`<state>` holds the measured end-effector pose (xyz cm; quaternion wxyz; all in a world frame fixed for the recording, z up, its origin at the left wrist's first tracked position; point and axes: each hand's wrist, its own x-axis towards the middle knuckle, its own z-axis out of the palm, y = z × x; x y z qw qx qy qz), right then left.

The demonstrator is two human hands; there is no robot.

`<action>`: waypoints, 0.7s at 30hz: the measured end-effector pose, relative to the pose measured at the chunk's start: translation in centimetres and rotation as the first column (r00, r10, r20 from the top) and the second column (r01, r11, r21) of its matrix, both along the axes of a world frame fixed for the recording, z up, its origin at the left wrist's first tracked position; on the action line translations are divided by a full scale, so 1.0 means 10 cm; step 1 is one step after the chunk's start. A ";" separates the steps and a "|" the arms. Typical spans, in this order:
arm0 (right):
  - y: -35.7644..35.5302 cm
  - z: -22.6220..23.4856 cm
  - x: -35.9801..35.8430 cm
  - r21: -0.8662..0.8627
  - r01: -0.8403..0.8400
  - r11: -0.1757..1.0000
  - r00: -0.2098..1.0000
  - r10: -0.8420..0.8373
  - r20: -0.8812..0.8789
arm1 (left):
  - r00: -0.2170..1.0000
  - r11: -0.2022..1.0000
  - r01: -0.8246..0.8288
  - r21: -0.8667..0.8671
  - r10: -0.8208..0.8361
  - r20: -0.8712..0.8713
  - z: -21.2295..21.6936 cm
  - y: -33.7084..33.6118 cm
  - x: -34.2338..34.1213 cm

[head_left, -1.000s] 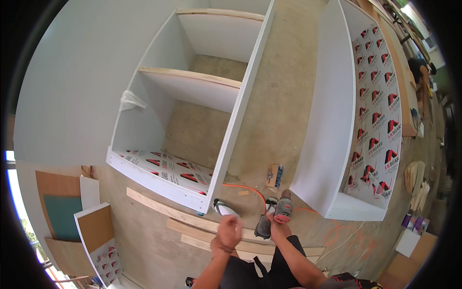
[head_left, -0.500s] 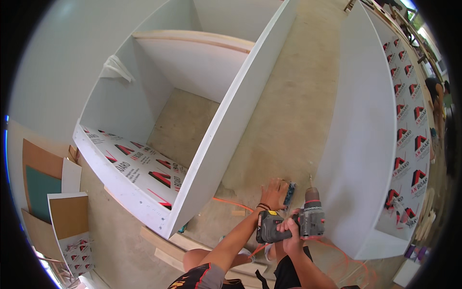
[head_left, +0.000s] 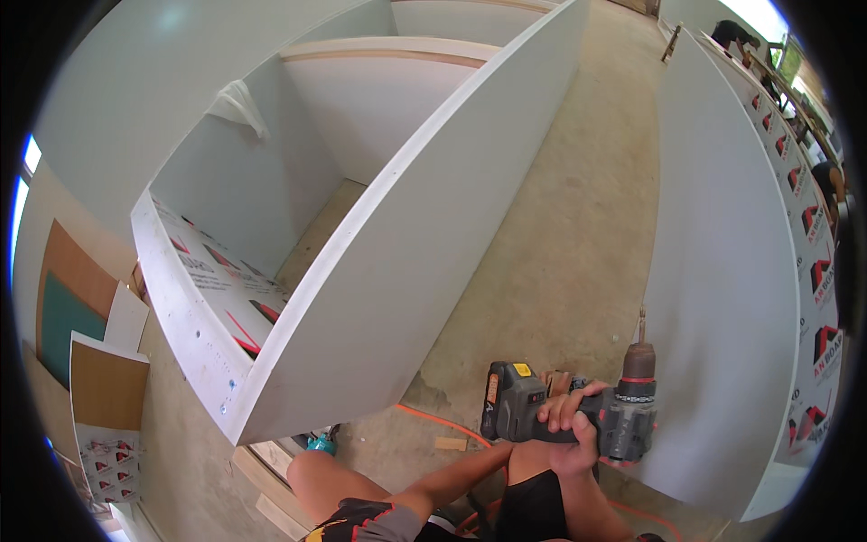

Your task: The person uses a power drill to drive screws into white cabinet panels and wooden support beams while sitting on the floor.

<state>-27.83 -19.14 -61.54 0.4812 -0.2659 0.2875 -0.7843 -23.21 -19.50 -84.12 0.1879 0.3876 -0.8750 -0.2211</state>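
Head view, with the clock read from its middle: nearest me at 6 o'clock the left forearm (head_left: pixel 452 481) runs in from a dark sleeve (head_left: pixel 375 519), past a bare knee (head_left: pixel 309 474). The left hand is lost mostly behind the drill, so I cannot tell how its fingers stand. Toward 5 o'clock the right hand (head_left: pixel 578 456) has its fingers (head_left: pixel 560 411) wrapped round the handle of that cordless drill (head_left: pixel 625 426), thumb closed against it. The drill sits at 4 o'clock, above the floor (head_left: pixel 578 226), its battery (head_left: pixel 510 402) toward 5 and its thin bit (head_left: pixel 642 323) pointing up to 12.

Down on the floor at 6 o'clock, a wood offcut (head_left: pixel 450 443) lies just beside an orange cord (head_left: pixel 442 420). At 7 o'clock I see part of a teal tool (head_left: pixel 322 442), with pale wooden strips (head_left: pixel 271 492) near it.

A long white-grey cabinet frame (head_left: pixel 406 262) stretches from 8 o'clock to 12; crumpled white film (head_left: pixel 237 104) hangs over its edge at 10. Boards (head_left: pixel 108 388) lean at 8. Across the gap, at 3, stands a white panel unit (head_left: pixel 722 298) with red-and-black printed lining. Farthest off, at 2, a person (head_left: pixel 731 36) bends over.
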 end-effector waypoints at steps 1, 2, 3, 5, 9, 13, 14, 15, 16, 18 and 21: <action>0.02 -0.03 -0.01 0.020 0.012 1.000 1.000 -0.012 -0.003 | 1.000 1.000 -0.007 0.026 0.007 0.003 -0.01 0.03 -0.01; 0.03 -0.04 -0.02 0.040 0.023 0.999 1.000 -0.023 -0.007 | 1.000 0.999 -0.013 0.052 0.013 0.006 -0.01 0.07 -0.02; 0.01 -0.03 -0.05 0.038 0.015 0.999 1.000 -0.015 0.008 | 1.000 0.998 -0.015 0.069 0.014 0.010 -0.03 0.04 -0.02; 0.01 -0.05 -0.07 0.045 -0.013 0.999 0.999 0.011 0.040 | 0.999 0.993 -0.032 0.117 0.030 0.012 -0.05 0.04 0.05; 0.01 -0.12 -0.10 0.020 -0.010 1.000 0.999 0.009 0.041 | 0.998 0.978 -0.055 0.200 0.055 0.007 -0.09 0.06 0.11; 0.08 -0.19 -0.13 -0.044 -0.041 0.998 0.986 0.048 0.163 | 0.996 0.961 -0.083 0.265 0.078 0.031 -0.14 0.05 0.17; 0.07 -0.22 -0.13 -0.062 -0.054 0.997 0.981 0.064 0.182 | 0.994 0.951 -0.111 0.288 0.103 0.045 -0.18 0.01 0.22; 0.11 -0.25 -0.08 -0.037 -0.043 0.998 0.986 0.049 0.159 | 0.993 0.941 -0.120 0.316 0.110 0.048 -0.22 0.02 0.28; 0.08 -0.26 -0.06 -0.042 -0.025 0.999 0.991 0.030 0.133 | 0.992 0.930 -0.129 0.345 0.118 0.053 -0.24 -0.02 0.32; 0.25 -0.31 -0.08 -0.045 -0.025 0.999 0.992 0.030 0.119 | 0.990 0.906 -0.138 0.400 0.123 0.064 -0.25 -0.04 0.37; 0.37 -0.26 -0.17 -0.047 -0.023 0.999 0.994 0.028 0.105 | 0.991 0.880 -0.137 0.455 0.116 0.072 -0.28 -0.18 0.31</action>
